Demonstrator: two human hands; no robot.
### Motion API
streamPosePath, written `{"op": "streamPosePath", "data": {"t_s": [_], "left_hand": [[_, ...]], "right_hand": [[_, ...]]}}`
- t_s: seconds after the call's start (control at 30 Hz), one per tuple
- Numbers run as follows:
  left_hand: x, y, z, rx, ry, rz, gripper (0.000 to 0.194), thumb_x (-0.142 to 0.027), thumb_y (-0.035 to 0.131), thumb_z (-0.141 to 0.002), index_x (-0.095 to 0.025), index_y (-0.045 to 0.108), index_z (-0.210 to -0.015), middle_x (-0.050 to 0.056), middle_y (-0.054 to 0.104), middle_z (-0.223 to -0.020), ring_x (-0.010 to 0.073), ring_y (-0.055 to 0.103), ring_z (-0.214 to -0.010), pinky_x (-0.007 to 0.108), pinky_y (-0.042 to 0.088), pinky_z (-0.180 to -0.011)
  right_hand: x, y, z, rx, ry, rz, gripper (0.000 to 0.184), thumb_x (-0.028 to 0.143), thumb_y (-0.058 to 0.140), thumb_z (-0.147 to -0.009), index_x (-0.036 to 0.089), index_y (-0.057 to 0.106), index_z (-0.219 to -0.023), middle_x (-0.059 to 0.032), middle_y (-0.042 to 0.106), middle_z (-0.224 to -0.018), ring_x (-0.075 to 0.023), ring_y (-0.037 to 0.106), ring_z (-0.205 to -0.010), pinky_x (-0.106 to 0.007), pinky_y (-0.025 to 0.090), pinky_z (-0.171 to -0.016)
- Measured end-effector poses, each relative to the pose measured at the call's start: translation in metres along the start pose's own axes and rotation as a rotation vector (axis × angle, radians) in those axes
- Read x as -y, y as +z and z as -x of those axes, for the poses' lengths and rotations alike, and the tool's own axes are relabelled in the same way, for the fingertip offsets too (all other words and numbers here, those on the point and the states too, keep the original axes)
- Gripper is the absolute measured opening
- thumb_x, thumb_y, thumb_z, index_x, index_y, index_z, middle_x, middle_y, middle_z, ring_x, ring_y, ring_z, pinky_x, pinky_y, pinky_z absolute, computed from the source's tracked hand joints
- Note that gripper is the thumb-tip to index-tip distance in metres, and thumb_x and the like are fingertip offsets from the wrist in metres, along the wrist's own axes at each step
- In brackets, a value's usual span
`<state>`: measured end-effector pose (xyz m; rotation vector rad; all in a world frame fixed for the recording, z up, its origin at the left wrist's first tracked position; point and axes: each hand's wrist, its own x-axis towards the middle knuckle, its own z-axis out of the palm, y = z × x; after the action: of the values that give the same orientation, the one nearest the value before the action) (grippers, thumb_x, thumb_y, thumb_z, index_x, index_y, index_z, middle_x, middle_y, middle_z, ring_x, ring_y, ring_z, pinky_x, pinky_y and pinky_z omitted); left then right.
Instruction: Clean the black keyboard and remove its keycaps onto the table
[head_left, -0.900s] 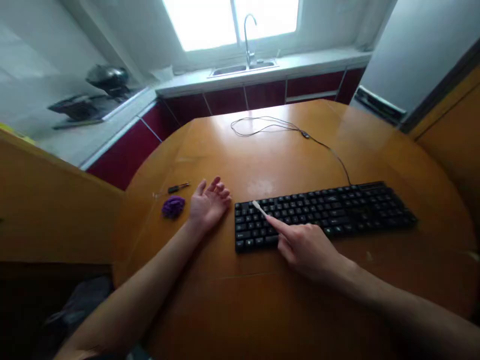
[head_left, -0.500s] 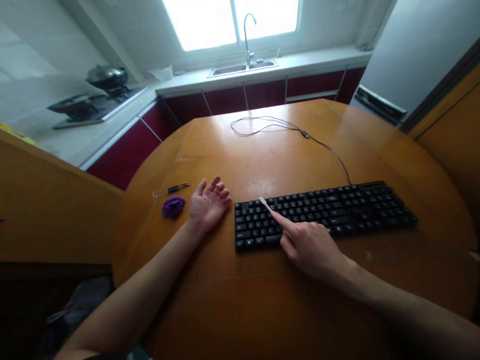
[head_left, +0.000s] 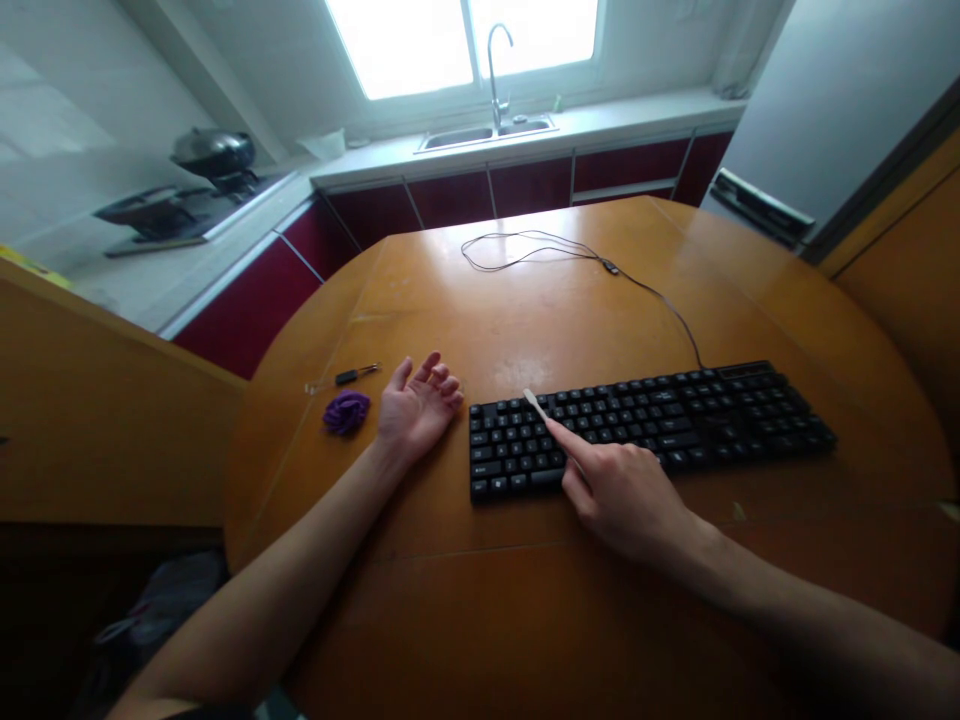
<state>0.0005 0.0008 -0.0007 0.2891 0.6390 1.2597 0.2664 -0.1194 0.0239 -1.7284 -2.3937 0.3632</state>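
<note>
Across the desk (head_left: 450,620), my right fingers (head_left: 568,440) grip a pale stick (head_left: 533,401) slanting away-left over the keyboard (head_left: 637,415); my left fingers (head_left: 448,385), left of it, curl empty.

Our left hand (head_left: 418,408) lies palm up, fingers loosely curled. Our right hand (head_left: 626,490) points its index finger forward, palm down.

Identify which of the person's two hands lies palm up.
The left hand: it rests palm up beside the keyboard, holding nothing, whereas the right hand is turned palm down, gripping a pale stick.
</note>
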Motion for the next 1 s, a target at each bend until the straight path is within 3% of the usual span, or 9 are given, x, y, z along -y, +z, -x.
{"op": "streamPosePath", "data": {"t_s": [0.2,0.33,0.47,0.63,0.8,1.0], "left_hand": [[0.000,0.004,0.002,-0.026,0.001,-0.011,0.052,-0.042,0.026,-0.108,-0.015,0.068,-0.094,0.003,0.059,-0.070,0.0152,0.055,-0.059,0.028,0.040,-0.057],[0.000,0.004,0.002,-0.025,0.002,-0.007,0.050,-0.042,0.028,-0.108,-0.015,0.068,-0.094,0.004,0.059,-0.070,0.0154,0.055,-0.059,0.028,0.041,-0.056],[0.000,0.002,0.002,-0.014,0.001,-0.005,0.048,-0.041,0.030,-0.108,-0.014,0.068,-0.095,0.004,0.060,-0.070,0.0154,0.055,-0.060,0.028,0.042,-0.057],[0.000,0.002,0.002,-0.009,0.001,-0.011,0.049,-0.041,0.029,-0.108,-0.014,0.068,-0.094,0.004,0.060,-0.071,0.0151,0.055,-0.060,0.028,0.042,-0.057],[0.001,0.003,0.001,-0.015,0.000,-0.013,0.049,-0.042,0.029,-0.108,-0.015,0.068,-0.094,0.004,0.060,-0.070,0.0152,0.056,-0.059,0.028,0.042,-0.056],[0.001,0.001,0.000,-0.019,0.003,-0.038,0.048,-0.043,0.031,-0.107,-0.016,0.069,-0.094,0.004,0.060,-0.070,0.0157,0.055,-0.059,0.028,0.043,-0.058]], "right_hand": [[0.003,0.000,0.003,-0.012,0.025,0.030,0.062,0.019,0.050,-0.089,0.021,0.052,-0.151,-0.0061,0.078,-0.076,-0.0206,0.072,-0.062,-0.028,0.050,-0.059],[-0.004,-0.002,0.002,-0.026,-0.116,-0.053,0.061,0.017,0.048,-0.093,0.020,0.047,-0.153,-0.0050,0.079,-0.084,-0.0195,0.072,-0.067,-0.028,0.051,-0.063],[-0.017,-0.003,-0.005,-0.071,-0.198,-0.126,0.042,0.016,0.046,-0.099,0.021,0.063,-0.136,-0.0062,0.078,-0.096,-0.0174,0.072,-0.078,-0.026,0.051,-0.070],[-0.032,-0.003,-0.015,-0.127,-0.160,-0.111,0.035,0.016,0.046,-0.101,0.024,0.070,-0.125,-0.0048,0.075,-0.098,-0.0177,0.070,-0.082,-0.026,0.047,-0.068],[-0.040,0.001,-0.024,-0.187,-0.120,-0.169,0.030,0.019,0.047,-0.102,0.021,0.070,-0.121,-0.0070,0.075,-0.104,-0.0202,0.069,-0.095,-0.029,0.050,-0.078],[-0.042,0.005,-0.033,-0.223,-0.099,-0.192,0.025,0.022,0.050,-0.102,0.023,0.075,-0.104,-0.0048,0.073,-0.101,-0.0173,0.067,-0.086,-0.027,0.047,-0.074]]}}
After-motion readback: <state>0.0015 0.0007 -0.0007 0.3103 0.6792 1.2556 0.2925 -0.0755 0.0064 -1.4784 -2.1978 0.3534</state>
